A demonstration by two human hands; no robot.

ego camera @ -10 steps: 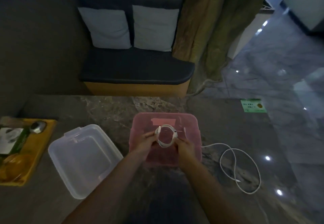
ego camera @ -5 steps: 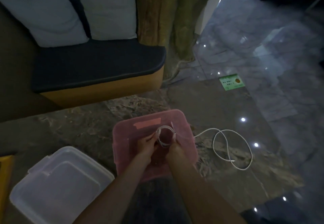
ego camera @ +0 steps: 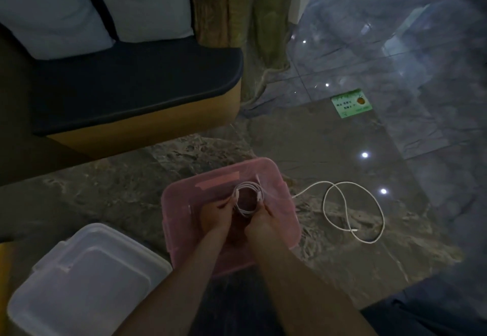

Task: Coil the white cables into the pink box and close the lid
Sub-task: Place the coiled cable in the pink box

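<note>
My both hands, left hand [ego camera: 216, 219] and right hand [ego camera: 263, 223], pinch the coiled cable [ego camera: 247, 198]; it seems light, springy, so I hold at nine and three o'clock.

Lid [ego camera: 79, 283] cut by bottom edge — box [ego camera: 276, 177] floor hidden under hands.

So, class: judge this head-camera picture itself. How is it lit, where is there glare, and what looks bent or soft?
Head view: dim overall, with muted colours; small bright glare spots on the glossy table and floor; wide-angle bending tilts the bench; the coiled cable held by the left hand and right hand over the pink box looks slightly soft.
</note>
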